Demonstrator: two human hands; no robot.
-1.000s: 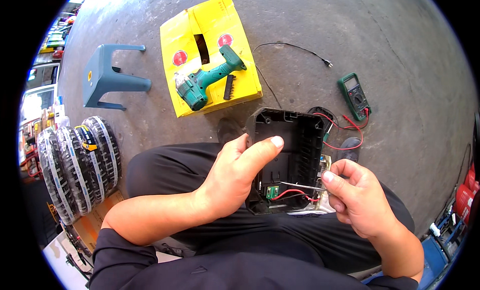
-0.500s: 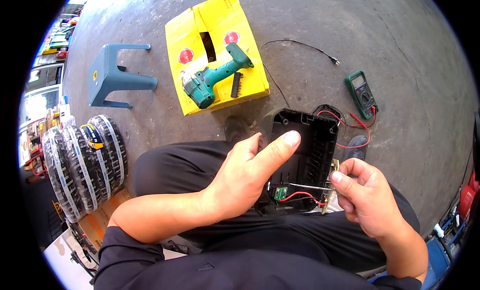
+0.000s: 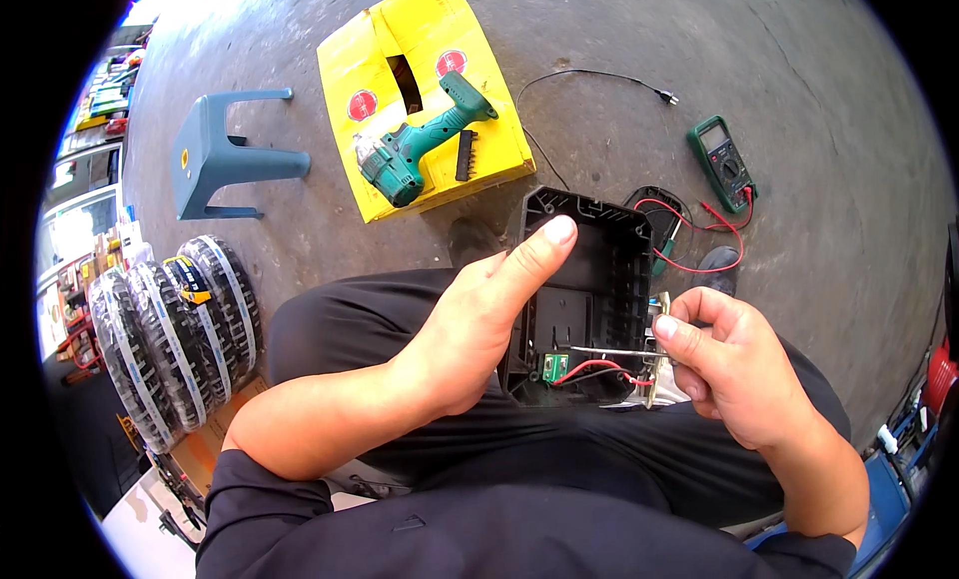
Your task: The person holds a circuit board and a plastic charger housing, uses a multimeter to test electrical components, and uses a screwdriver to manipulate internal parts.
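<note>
— Over our lap, what do we grip?
— Our left hand (image 3: pixel 479 324) clasps the black casing (image 3: pixel 584 299), thumb raised; our right hand (image 3: pixel 734 364) beside it pinches a thin probe (image 3: pixel 614 351).

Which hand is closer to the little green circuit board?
Left. The left hand grips the black plastic case beside the little green circuit board; the right hand sits farther right.

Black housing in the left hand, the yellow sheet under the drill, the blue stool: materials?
Black housing: looks like moulded plastic, matt, with ribs and slots in its inner walls. Yellow sheet: apparently flattened cardboard, with fold creases and a cut slot; the printed face looks slightly glossy. Blue stool: likely one-piece moulded plastic, smooth with a dull sheen. The left hand grips the housing's edge.
</note>
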